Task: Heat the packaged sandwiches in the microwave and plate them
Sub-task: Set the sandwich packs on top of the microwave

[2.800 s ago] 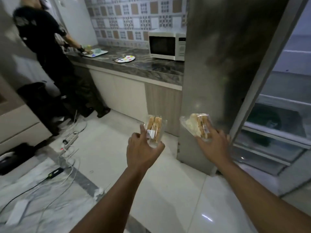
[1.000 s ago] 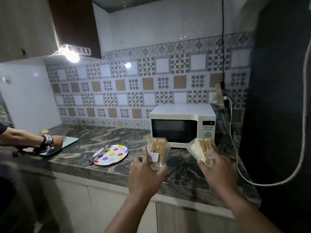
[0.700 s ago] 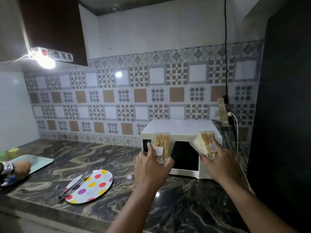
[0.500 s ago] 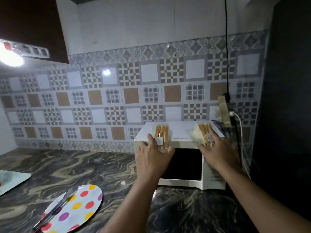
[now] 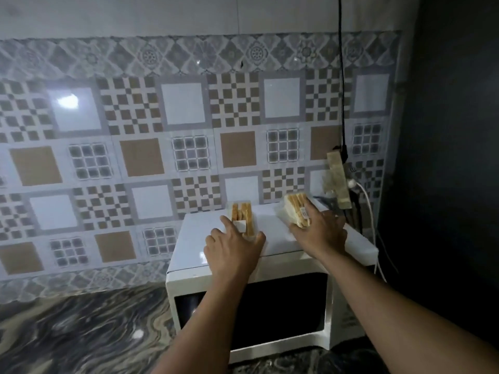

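Head view looks down on a white microwave (image 5: 232,247) standing on a dark, marbled table (image 5: 81,333), its door shut and its window black, with both of the person's bare arms reaching over its flat top. Left hand (image 5: 233,249) grips one packaged sandwich (image 5: 243,217) between thumb and fingers; this pack is a clear plastic wedge standing upright on the microwave's top near the back edge, showing toasted golden-brown crust edges in vertical stripes and a small white label low on its front. Right hand (image 5: 321,233) holds the second packaged sandwich (image 5: 295,210), fingers curled over its near end; this pack is tilted, lying more on its side toward the right rear of the microwave's top, with pale bread showing through the film on its left face, brown crust layers on the upper end and a small printed sticker by the fingers. Whether it rests fully on the top or is partly lifted I cannot tell. The two packs sit apart, side by side. Behind them rises a patterned tile wall (image 5: 162,130) in tan, grey and white squares, and a power strip (image 5: 339,182) hangs at the right with a black cord (image 5: 341,76) above it and a white cable (image 5: 371,211) trailing down.
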